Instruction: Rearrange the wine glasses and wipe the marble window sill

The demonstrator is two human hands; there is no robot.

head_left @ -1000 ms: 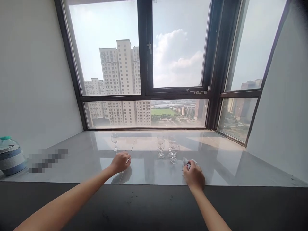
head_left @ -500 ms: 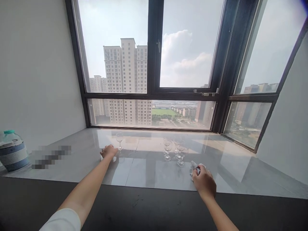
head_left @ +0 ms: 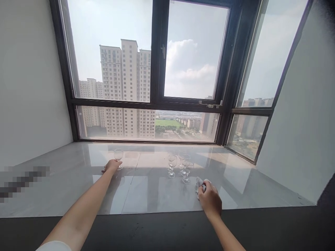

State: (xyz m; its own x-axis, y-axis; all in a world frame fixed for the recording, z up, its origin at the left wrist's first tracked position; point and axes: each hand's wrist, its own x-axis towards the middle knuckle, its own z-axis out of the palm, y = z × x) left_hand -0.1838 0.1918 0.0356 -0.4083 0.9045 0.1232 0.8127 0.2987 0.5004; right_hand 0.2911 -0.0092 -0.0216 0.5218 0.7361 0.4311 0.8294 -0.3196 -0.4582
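A small stemmed wine glass (head_left: 118, 153) stands upright on the left part of the sill, near the window. My left hand (head_left: 112, 166) reaches to it, thumb and finger closed at its stem; the hand covers part of the stem. My right hand (head_left: 210, 198) is closed on a crumpled whitish cloth (head_left: 199, 184) near the front of the sill. Several more stemmed glasses stand close together in the middle, just left of the cloth, among them a nearer glass (head_left: 186, 170) and one to its left (head_left: 172, 163).
The glossy tiled sill (head_left: 151, 195) mirrors the window and ends in a straight front edge above a dark panel (head_left: 146, 230). A dark-framed window (head_left: 157, 69) rises behind, with white walls at both sides. A blurred-out patch (head_left: 23, 181) covers something at the left.
The view has turned, and the blue-and-white container at the left has gone out of sight. My left hand has moved onto the glass stem. My right hand still holds the cloth.
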